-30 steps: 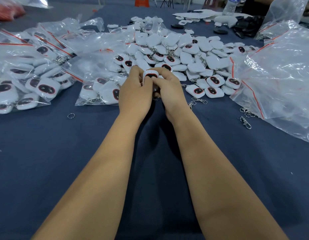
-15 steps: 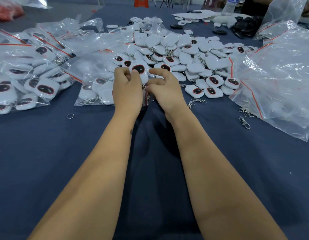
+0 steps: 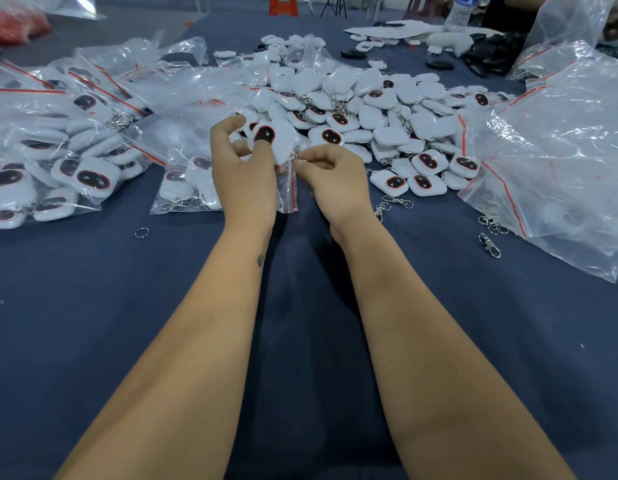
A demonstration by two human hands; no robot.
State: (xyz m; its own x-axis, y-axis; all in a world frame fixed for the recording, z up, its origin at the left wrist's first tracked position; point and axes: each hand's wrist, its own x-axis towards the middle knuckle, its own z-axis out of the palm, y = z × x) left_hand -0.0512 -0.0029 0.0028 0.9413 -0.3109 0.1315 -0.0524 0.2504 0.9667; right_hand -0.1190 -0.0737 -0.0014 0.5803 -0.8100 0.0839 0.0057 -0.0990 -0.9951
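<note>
The left hand (image 3: 241, 174) grips a white charm (image 3: 282, 138) at the near edge of the pile (image 3: 387, 112). The right hand (image 3: 335, 178) pinches the charm's ring (image 3: 296, 154). A small bag (image 3: 291, 190) hangs just nearer than the pile.

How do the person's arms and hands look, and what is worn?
The left forearm and right forearm are bare, no sleeves in view. The left hand and right hand show no gloves, watch, bracelet or ring. A small dark mark sits near the left wrist.
</note>
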